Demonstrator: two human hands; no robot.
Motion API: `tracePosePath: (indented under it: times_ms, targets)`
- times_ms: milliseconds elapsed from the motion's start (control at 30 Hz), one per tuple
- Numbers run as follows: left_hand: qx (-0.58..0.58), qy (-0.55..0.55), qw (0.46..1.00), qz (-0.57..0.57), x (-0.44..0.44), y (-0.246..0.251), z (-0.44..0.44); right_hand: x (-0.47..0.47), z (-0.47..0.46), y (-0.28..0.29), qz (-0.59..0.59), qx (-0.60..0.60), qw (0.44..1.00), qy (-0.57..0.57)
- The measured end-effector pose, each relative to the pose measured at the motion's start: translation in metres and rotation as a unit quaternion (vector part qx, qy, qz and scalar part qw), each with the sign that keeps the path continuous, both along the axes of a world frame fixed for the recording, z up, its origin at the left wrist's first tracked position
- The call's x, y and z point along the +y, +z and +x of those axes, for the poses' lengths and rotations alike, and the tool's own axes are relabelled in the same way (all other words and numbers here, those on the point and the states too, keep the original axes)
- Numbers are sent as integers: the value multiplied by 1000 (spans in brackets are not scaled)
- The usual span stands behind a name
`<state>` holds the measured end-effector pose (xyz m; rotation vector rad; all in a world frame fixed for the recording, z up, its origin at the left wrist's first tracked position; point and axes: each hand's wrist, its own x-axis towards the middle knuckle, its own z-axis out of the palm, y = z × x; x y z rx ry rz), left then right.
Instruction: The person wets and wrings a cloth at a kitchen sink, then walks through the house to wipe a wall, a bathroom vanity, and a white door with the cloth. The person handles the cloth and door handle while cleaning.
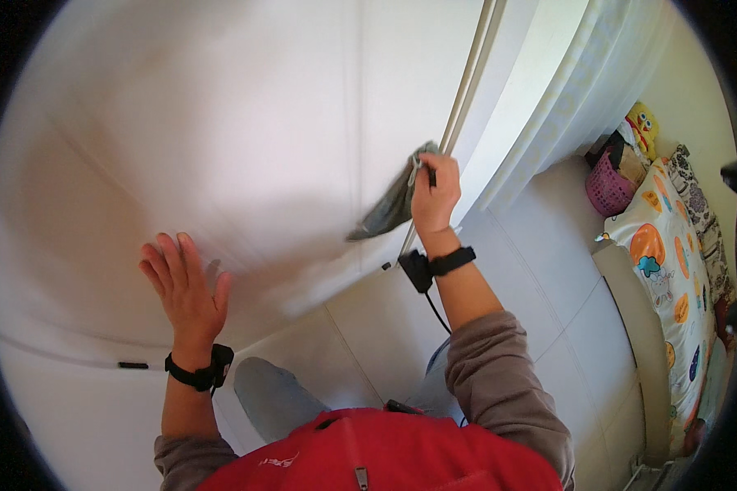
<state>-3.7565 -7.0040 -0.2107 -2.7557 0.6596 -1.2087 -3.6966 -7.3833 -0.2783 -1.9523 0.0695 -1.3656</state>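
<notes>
My right hand (437, 190) grips a grey-green cloth (390, 205) against the right edge of a white door or panel (270, 110), beside a pale metal strip (467, 80). The cloth hangs down to the left of the hand, and a light loop or cord shows near my fingers. My left hand (184, 285) is spread, with nothing in it, against or just in front of the white surface; whether the palm touches it cannot be told. Each wrist wears a black strap with a small black device.
Pale curtains (559, 104) hang at the upper right. Beyond them a pink basket (608, 184) holds dark and brown things, with a yellow plush toy (642, 129) behind it. A bed with a patterned cover (675, 264) stands on the tiled floor (546, 294) at the right.
</notes>
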Motion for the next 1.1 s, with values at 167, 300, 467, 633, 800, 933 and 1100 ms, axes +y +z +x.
tracePosePath:
  times_ms: [167, 300, 467, 633, 800, 933, 1100]
  targets:
    - [-14, -7, 1000, -12, -2, 0, -1, 2, -6, 4, -75, -37, 993, 87]
    - [-7, -5, 1000, -5, -3, 0, -1, -5, 2, 1, -30, -16, 999, 18]
    - [-25, 2, 1000, 7, -4, 1, -2, -16, 0, -24, -64, -18, 995, 81]
    - [-12, 10, 1000, 6, -5, 3, -3, -18, -9, -53, 79, 78, 990, 83]
    - [-20, 17, 1000, 12, -5, 2, -2, 4, 4, -45, 353, 20, 927, 123]
    - [-22, 13, 1000, 9, -6, 4, -3, 18, 8, -21, 415, 27, 901, 123]
    - [-11, 13, 1000, 8, -6, 7, -6, 20, 2, -6, 465, 30, 870, 163]
